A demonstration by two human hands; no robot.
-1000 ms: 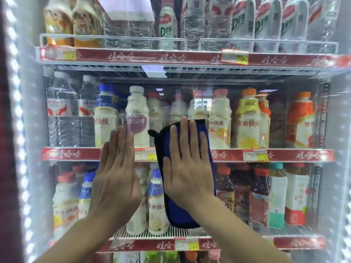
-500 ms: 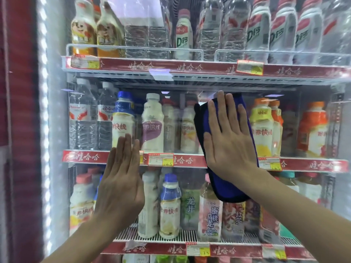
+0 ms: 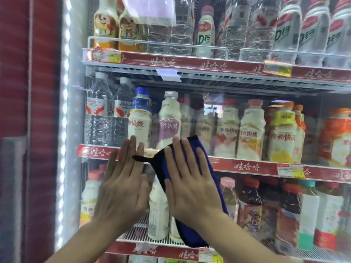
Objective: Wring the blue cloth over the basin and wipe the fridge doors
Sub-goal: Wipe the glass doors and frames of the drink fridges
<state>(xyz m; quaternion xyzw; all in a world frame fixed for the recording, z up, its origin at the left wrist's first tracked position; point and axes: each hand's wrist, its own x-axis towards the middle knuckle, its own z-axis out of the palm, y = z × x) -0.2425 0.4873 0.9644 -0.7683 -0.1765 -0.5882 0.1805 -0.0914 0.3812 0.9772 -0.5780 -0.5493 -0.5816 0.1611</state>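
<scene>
Blue cloth (image 3: 207, 164) — black-edged, flattened.

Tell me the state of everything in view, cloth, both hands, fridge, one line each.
fridge door, appears shut.
blue cloth, spread flat on the door, one dark corner sticking out left.
right hand, open, fingers straight, pressing the blue cloth.
left hand, open, flat against the door, holding nothing.
bottles, upright behind the door, caps on.
</scene>
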